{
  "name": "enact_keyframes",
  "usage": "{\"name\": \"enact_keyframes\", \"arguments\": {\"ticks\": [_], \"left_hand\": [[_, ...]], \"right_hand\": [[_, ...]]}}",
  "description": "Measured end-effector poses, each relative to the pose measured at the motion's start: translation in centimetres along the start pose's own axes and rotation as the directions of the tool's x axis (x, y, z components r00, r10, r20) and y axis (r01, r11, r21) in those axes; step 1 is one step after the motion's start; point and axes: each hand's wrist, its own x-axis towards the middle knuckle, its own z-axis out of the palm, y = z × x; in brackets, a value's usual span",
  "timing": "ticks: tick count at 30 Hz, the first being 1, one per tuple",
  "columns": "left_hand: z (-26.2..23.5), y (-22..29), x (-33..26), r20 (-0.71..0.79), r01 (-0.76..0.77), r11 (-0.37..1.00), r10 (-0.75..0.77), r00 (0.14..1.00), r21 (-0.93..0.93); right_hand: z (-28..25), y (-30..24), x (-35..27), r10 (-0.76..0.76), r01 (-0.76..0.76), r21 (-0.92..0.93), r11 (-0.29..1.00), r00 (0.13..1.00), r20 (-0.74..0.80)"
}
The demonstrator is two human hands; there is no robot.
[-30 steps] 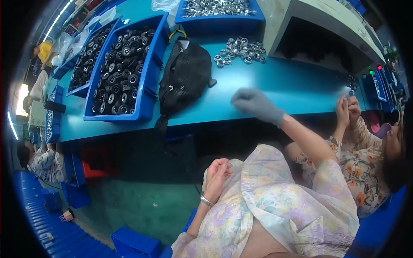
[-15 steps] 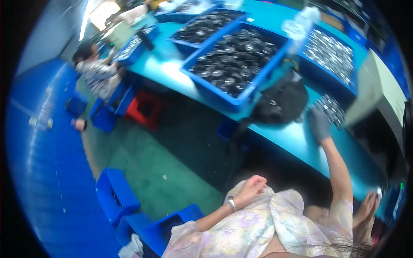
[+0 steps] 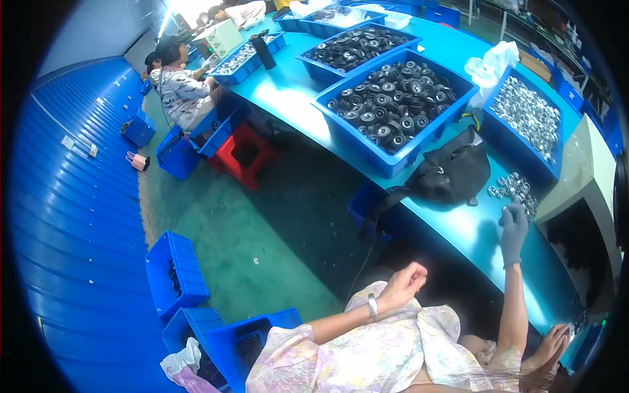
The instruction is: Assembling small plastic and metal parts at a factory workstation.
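My left hand (image 3: 404,285), bare and with a bracelet at the wrist, is held above my lap, clear of the table. Its fingers are curled in; what they hold, if anything, is hidden. On the blue-green table my right hand (image 3: 514,234), in a grey glove, is at the near edge of a loose pile of small silver rings (image 3: 512,184). The gloved fingers are bent together, and I cannot make out what is between them. Left of this hand lies a black bag (image 3: 452,171) with its strap hanging over the table edge.
Blue bins hold black wheels (image 3: 394,98) and small silver parts (image 3: 527,112). A pale machine housing (image 3: 580,164) stands at the right. A co-worker's hands (image 3: 550,347) are at lower right; another person (image 3: 183,92) sits far left by a red stool (image 3: 246,154). Blue crates (image 3: 177,272) stand on the floor.
My right hand has drawn back from the side of the ring pile to its near edge, fingers more bent. My left hand has shifted slightly right. The view has moved and sharpened.
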Motion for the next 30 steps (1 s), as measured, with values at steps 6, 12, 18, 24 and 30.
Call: {"name": "enact_keyframes", "arguments": {"ticks": [6, 12, 18, 24, 30], "left_hand": [[2.5, 6.5, 1.9, -0.061, -0.486, 0.813, 0.53, 0.846, 0.321], [5.6, 6.1, 2.0, 0.191, -0.598, 0.699, 0.574, 0.796, 0.391], [6.5, 3.4, 2.3, 0.209, -0.36, 0.921, 0.326, 0.922, 0.15], [5.3, 3.4, 1.2, 0.184, -0.252, 0.966, 0.238, 0.954, 0.054], [4.4, 2.6, 0.6, 0.139, -0.192, 0.979, 0.181, 0.974, 0.072]], "right_hand": [[1.8, -4.4, -11.3, 0.378, -0.441, 0.354, 0.825, 0.895, 0.236], [0.8, -3.5, -16.4, 0.416, -0.467, 0.394, 0.792, 0.884, 0.213], [-3.3, 0.2, -15.5, 0.144, -0.16, 0.119, 0.98, 0.98, 0.137], [-12.7, 4.5, -5.0, -0.157, -0.014, -0.389, 0.921, 0.902, -0.403], [-17.6, 9.7, 2.4, -0.172, -0.251, -0.566, 0.785, 0.789, -0.589]]}}
